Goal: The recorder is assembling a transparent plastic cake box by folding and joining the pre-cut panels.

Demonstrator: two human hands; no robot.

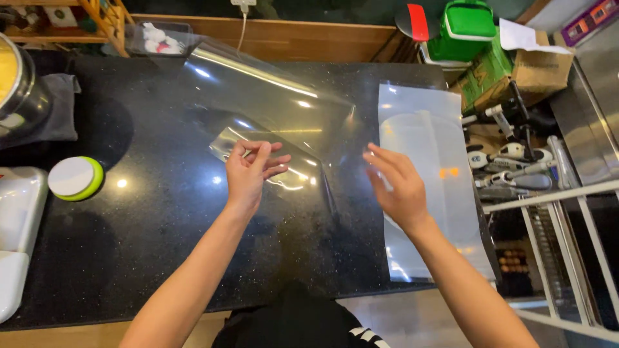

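Clear plastic film (pixel 271 103) pinched by left hand (pixel 251 171); right hand (pixel 400 187) open, empty; sheet could crease or cling to counter (pixel 148 225).

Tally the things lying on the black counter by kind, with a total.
Clear plastic film sheets: 2, one lifted at the left hand, one flat by the right hand
Round white lid with green rim: 1
Dark grey folded cloth: 1
Total: 4
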